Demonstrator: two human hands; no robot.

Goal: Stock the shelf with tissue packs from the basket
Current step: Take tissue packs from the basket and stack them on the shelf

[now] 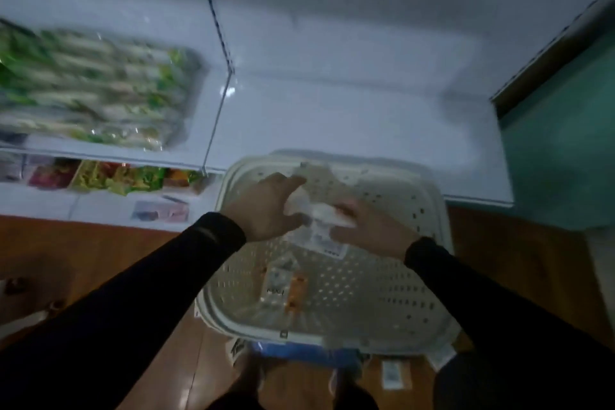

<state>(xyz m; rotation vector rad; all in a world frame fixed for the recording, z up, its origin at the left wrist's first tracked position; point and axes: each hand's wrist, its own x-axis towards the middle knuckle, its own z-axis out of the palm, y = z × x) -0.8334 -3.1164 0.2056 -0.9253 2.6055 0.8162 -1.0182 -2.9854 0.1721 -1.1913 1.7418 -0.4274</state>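
Spanning the top of the view is a white shelf (349,103), its right bay bare and its left bay holding a wrapped bundle of green-and-white packs (96,86) near the front edge, behind a thin clear divider (216,116). The print on that bundle is too blurred to read. Below the shelf's front edge, at the left, a lower level shows a row of colourful packets (109,176), also unreadable. The floor (100,263) is reddish-brown wood, and a teal wall (565,130) rises at the right edge.

A pale perforated basket (399,296) sits just in front of the shelf's front edge, its far rim overlapping it. On the basket's bottom lie a small pack with an orange strip (286,283) and dark lettering too smeared to make out.

Both hands, in black sleeves, meet over the basket's far half. The left hand (266,206) and the right hand (369,226) are both closed around one white tissue pack (316,206), held between them above the basket floor; a label (329,243) hangs from it, its print illegible. The whole view is dim and motion-blurred.
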